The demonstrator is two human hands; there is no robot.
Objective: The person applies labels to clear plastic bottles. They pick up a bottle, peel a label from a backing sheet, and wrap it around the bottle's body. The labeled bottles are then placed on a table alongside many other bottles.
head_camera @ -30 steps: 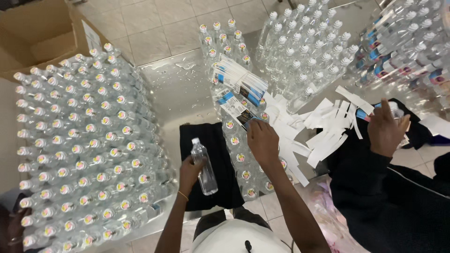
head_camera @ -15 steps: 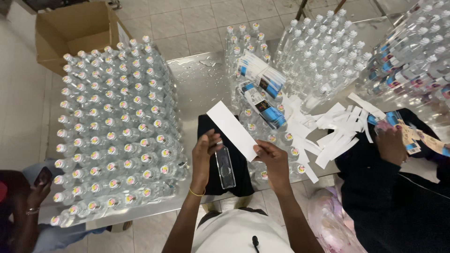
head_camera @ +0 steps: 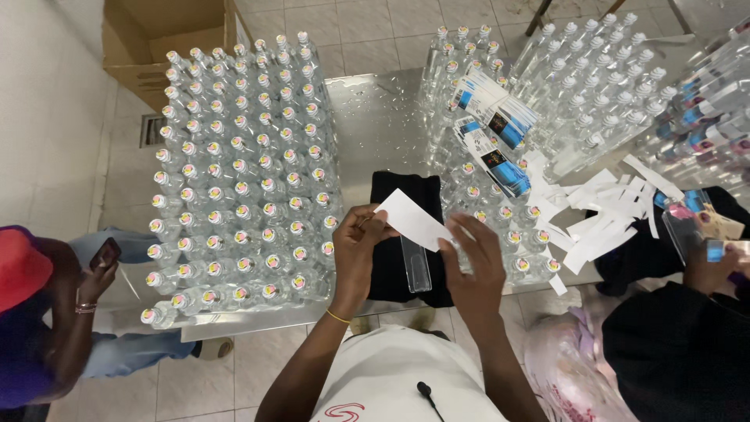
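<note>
Left hand (head_camera: 361,248): my fingers pinch the white label strip (head_camera: 412,220) at its 9 o'clock end.
Right hand (head_camera: 474,266): fingers pinch the strip's 3 o'clock end.
Clear bottle (head_camera: 416,264): lying beneath the strip on a black cloth (head_camera: 391,266).

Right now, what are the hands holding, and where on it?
Both hands hold a white label strip above a clear bottle: the left hand pinches its left end, the right hand its right end. How the bottle is held cannot be told.

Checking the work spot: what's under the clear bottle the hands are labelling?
A black cloth lies under the clear bottle, spread on the steel table. The white label and both hands cover the bottle's top.
</note>
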